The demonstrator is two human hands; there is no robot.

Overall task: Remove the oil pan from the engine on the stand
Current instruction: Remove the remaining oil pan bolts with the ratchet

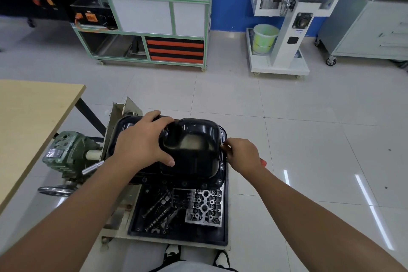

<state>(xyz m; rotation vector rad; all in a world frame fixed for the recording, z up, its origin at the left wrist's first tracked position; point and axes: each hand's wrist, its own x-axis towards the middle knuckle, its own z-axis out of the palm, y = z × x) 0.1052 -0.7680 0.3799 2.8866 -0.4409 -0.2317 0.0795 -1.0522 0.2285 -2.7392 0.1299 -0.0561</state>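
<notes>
Two hands on the job: your oil pan [194,146] sits black, sump-up, atop the engine on the stand [123,115], w/ a parts tray [220,236] below. Your left hand [141,141] grips the pan's raised sump, thumb on near side. Your right hand [242,154] pinches sth at the pan's right flange; red-handled tool [263,162] pokes out behind it.

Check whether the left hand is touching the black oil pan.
Touching. The head view shows the left hand spread on top of the oil pan, fingers over its far edge and thumb against its raised part.
</notes>
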